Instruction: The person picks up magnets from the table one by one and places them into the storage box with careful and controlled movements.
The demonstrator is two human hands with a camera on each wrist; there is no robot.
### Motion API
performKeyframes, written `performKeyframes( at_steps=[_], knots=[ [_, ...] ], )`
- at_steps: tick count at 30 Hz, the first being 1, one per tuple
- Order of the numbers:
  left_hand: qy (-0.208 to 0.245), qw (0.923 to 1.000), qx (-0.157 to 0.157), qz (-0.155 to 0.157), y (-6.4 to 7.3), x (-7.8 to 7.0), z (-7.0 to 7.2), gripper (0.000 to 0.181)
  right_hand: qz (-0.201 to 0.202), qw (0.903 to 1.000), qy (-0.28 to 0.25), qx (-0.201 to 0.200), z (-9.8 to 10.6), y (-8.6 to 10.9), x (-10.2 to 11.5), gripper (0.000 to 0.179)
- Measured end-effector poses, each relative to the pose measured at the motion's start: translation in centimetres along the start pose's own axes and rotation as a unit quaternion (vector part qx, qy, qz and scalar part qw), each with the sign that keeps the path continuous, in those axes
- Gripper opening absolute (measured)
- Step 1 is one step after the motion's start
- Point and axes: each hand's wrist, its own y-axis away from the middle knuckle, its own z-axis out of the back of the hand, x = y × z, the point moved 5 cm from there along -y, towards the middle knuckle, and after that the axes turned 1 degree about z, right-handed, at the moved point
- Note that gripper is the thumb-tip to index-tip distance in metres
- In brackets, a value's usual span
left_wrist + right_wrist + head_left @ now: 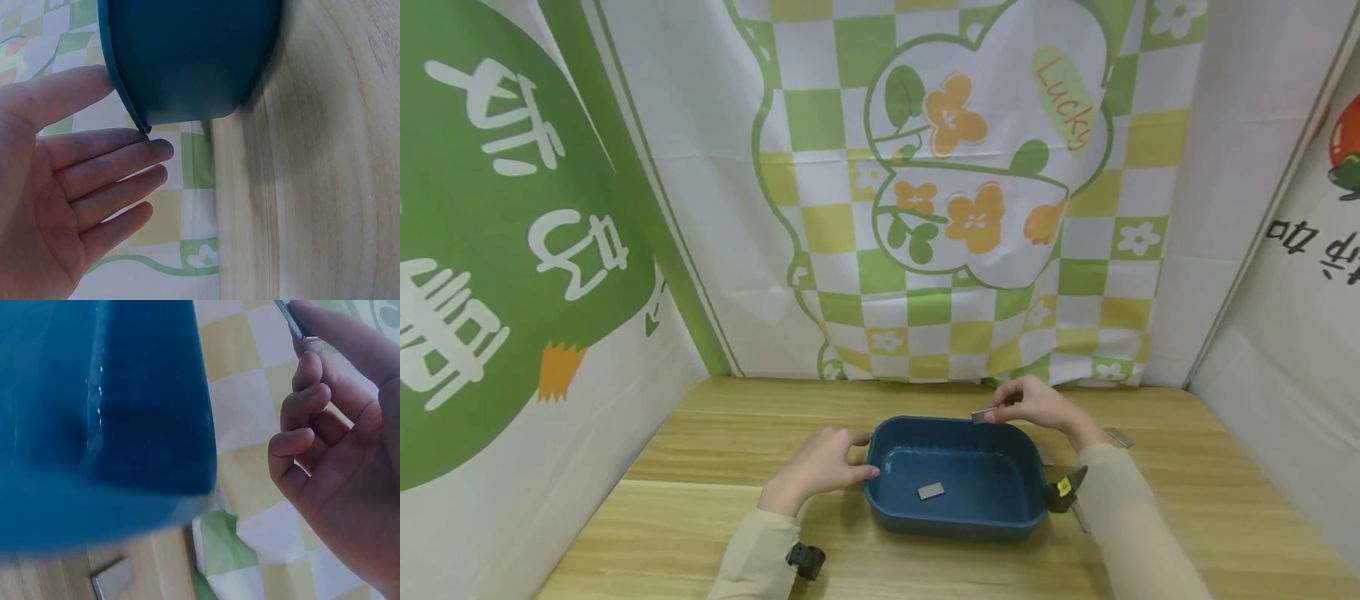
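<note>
Pinching a metal piece [981, 416] at the far edge of the box [951, 527], the right hand [1037, 406] is apparently loading it. The straight-fingered left hand [817, 467] is touching the left edge. Lowering seems needed.

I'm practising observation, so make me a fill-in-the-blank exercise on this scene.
Inside the blue container lies exactly ____ small grey rectangle.
The left hand touches the container; another grey rectangle is pinched by the ____.
The orange lettering on the patterned cloth reads ____.

Missing words: one; right hand; Lucky.
</note>
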Motion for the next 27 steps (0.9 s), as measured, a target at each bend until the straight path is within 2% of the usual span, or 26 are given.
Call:
performKeyframes(
  at_steps=[11,27],
  knots=[
    [0.001,1.0,0.001,0.001,0.1,0.1,0.0,0.052,0.02,0.9998,-0.002,-0.001,-1.1,-1.1,0.0,0.015],
    [0.004,1.0,0.001,0.002,0.1,0.0,0.0,0.053,0.016,0.9995,0.018,0.021,-2.5,-2.1,0.4,0.018]
  ],
)
